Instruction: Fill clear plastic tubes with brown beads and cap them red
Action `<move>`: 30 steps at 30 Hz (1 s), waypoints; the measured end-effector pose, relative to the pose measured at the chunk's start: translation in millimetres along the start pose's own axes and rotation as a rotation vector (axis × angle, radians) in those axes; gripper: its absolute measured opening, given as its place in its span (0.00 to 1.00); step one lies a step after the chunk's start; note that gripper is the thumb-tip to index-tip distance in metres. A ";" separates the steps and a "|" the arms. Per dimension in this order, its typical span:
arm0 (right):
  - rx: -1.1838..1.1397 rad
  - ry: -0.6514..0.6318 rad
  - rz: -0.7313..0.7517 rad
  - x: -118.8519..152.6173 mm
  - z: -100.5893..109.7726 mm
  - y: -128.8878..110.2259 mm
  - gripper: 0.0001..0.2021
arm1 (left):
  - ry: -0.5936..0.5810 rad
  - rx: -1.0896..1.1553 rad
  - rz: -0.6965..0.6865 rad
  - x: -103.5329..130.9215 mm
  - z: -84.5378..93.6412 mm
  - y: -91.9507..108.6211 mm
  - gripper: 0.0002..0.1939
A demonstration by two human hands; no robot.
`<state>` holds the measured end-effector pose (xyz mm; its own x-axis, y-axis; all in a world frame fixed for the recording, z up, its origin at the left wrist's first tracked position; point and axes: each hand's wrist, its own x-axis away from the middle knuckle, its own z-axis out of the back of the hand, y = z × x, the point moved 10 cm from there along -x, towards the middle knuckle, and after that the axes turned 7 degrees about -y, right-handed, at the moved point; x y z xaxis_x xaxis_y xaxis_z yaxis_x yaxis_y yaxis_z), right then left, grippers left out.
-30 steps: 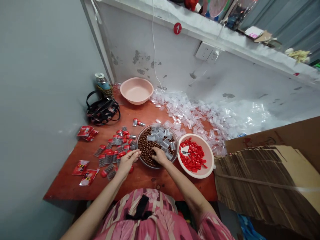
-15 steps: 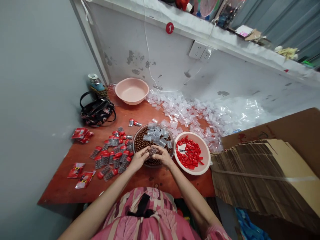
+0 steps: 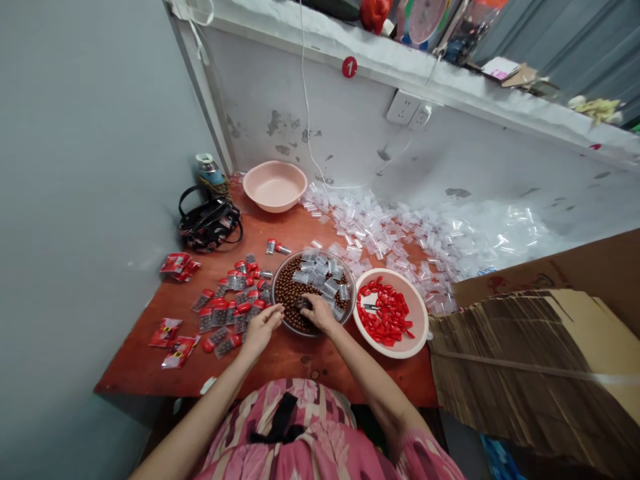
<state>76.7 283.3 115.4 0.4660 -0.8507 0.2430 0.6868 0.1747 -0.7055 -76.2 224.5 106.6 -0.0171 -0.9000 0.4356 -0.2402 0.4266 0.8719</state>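
Observation:
A metal bowl [image 3: 352,297] holds brown beads [image 3: 290,283] with small clear plastic containers [image 3: 320,270] lying on top. My right hand [image 3: 320,315] reaches into its front part, fingers curled round a small clear container [image 3: 303,303] that looks dark and is partly hidden. At the bowl's left rim is my left hand [image 3: 261,328], fingers stretched loosely towards the beads, with nothing visible in them. Left of it lie several filled containers with red caps [image 3: 219,315]. A pale basin [image 3: 423,327] of loose red caps [image 3: 387,317] stands right of the bowl.
Empty clear containers [image 3: 375,227] are heaped along the wall. A pink basin [image 3: 275,187], a black handbag [image 3: 210,223] and a flask [image 3: 209,170] stand at the back left. Red packets [image 3: 179,352] lie at left. Stacked flat cardboard [image 3: 520,373] borders the table's right side.
My hands were together over the bowl's front, round a clear container. They have parted: the left moved to the left rim, the right lowered into the beads. The view shifted slightly.

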 end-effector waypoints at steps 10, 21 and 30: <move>-0.812 -0.081 0.171 35.3 22.8 -14.9 0.24 | -0.289 -0.070 -0.074 -12.3 -69.0 23.7 0.29; -0.274 0.175 0.386 68.2 91.8 -56.3 0.17 | -0.393 -0.259 -0.247 -10.7 -97.5 58.9 0.18; -0.336 0.332 0.111 76.6 88.3 -5.3 0.19 | -0.326 -0.278 -0.264 -7.9 -87.7 56.2 0.23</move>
<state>157.9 261.0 196.6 0.2857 -0.9578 -0.0327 0.3994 0.1500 -0.9044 -4.5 263.4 171.7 -0.3041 -0.9425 0.1385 -0.0101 0.1485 0.9889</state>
